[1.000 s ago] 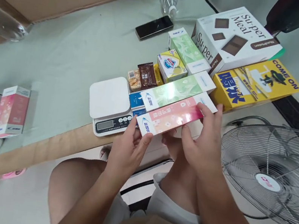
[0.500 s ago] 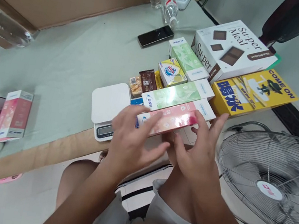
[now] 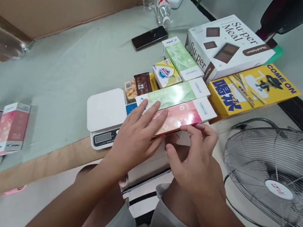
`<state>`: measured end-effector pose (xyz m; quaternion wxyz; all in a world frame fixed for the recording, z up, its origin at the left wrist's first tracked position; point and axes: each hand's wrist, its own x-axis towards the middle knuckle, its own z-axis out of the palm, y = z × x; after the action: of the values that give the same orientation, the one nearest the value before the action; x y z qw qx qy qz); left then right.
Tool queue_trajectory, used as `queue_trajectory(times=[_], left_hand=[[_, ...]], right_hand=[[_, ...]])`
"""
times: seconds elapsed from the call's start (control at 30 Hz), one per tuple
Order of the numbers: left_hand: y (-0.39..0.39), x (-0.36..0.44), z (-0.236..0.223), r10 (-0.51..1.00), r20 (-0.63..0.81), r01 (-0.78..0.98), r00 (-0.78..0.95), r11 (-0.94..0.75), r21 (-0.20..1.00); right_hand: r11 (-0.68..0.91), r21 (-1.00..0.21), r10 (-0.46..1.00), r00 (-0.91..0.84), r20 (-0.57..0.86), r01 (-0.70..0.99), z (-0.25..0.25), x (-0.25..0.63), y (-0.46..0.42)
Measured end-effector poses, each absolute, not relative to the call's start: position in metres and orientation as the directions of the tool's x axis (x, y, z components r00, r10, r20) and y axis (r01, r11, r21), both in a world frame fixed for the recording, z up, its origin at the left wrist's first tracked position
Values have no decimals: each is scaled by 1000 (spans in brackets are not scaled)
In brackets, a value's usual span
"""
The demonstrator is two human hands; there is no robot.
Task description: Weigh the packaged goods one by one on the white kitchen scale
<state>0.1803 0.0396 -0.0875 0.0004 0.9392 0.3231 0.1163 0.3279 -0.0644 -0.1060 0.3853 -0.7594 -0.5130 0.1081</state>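
A long pink-and-white box (image 3: 184, 116) lies at the table's near edge, beside a similar green-and-white box (image 3: 182, 94). My left hand (image 3: 137, 136) rests on the pink box's left part, fingers stretched over its top and partly over the green one; its thumb is by the near side. At the pink box's near right edge, my right hand (image 3: 196, 156) touches with bent fingertips, its thumb held apart and nothing between. Left of my left hand sits a white kitchen scale (image 3: 107, 110) with a bare plate. The left ends of both boxes are partly hidden.
Behind are a yellow soap box (image 3: 166, 73), snack packs (image 3: 141, 84), another green box (image 3: 182, 59), a white Su-per Meal box (image 3: 229, 45) and a yellow carton (image 3: 254, 88). A phone (image 3: 149, 38) lies farther back. A fan (image 3: 276, 181) stands right; another pink box (image 3: 11, 128) is far left.
My left hand has lowered and spread flat onto the pink box. My right fingers have drawn back to its near edge. The view has shifted slightly.
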Motion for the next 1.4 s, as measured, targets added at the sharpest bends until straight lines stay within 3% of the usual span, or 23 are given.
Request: queue_trajectory(times=[0.27, 0.6, 0.7, 0.77, 0.83, 0.9, 0.97, 1.03, 1.17, 1.3, 1.4], left_hand=[[40, 186, -87, 654, 222, 650, 724, -753, 100], [41, 193, -92, 690, 241, 679, 683, -721, 138], [34, 192, -83, 611, 410, 597, 676, -782, 180], [27, 188, -71, 494, 582, 454, 646, -862, 227], [21, 181, -59, 426, 676, 324, 601, -903, 281], [18, 171, -52, 430, 698, 273, 572, -903, 332], [19, 159, -53, 456, 683, 279, 570, -890, 361], [21, 142, -58, 489, 658, 302, 573, -872, 385], [25, 104, -71, 637, 584, 439, 503, -770, 463], [29, 63, -79, 762, 564, 552, 319, -633, 543], [29, 27, -86, 803, 580, 579, 141, -542, 609]], right_hand=[[-275, -694, 871, 478, 114, 666, -102, 331, -68], [-251, -684, 907, 413, 81, 685, -101, 329, -68], [-218, -676, 893, 423, 151, 703, -98, 330, -71], [-118, -694, 859, 424, 288, 710, -93, 332, -73], [81, -729, 816, 375, 440, 679, -87, 334, -76], [318, -760, 785, 292, 546, 567, -80, 335, -76], [455, -764, 788, 193, 584, 457, -73, 333, -75], [467, -762, 828, 81, 555, 449, -67, 328, -71], [291, -818, 948, -34, 316, 497, -66, 308, -63], [192, -865, 980, -139, 144, 463, -81, 287, -57], [223, -856, 963, -240, 120, 466, -93, 269, -53]])
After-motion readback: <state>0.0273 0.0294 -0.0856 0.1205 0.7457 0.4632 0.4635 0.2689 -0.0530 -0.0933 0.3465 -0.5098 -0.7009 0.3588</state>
